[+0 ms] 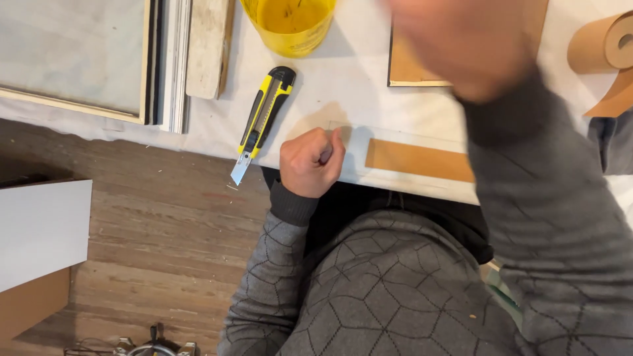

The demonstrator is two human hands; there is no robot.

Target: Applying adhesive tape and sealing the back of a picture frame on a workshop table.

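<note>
Brown strip [418, 160] on clear sheet [359, 148], beside curled left hand [310, 161].

We find little packaging: a yellow tub [290, 25] stands on the table well beyond our left hand [308, 162]. A flat white box [41, 227] with brown card beneath lies far left of that hand.
</note>
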